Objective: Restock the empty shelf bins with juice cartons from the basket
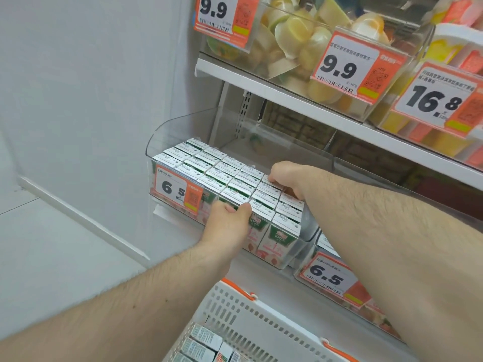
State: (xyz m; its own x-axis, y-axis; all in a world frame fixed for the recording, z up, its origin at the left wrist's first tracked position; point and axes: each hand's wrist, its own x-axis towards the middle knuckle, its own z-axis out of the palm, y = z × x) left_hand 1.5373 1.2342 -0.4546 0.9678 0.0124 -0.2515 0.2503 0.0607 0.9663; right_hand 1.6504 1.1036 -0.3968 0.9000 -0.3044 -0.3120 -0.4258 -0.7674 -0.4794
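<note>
On the upper shelf (300,100), clear tubs hold yellow jelly cups (295,40), fronted by orange price tags reading 9.9 (347,67) and 16.8 (436,99). A grey wall (91,74) stands at left.

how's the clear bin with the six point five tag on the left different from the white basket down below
The clear bin is see-through and sits on the shelf; the white basket is opaque, perforated, with orange trim, lower down. The bin's juice cartons stand in tight rows; the basket's few lie loose. Both hold cartons.

Cartons (230,176) in bin (180,126); basket (261,317) below; 2nd bin (337,280) right.
</note>
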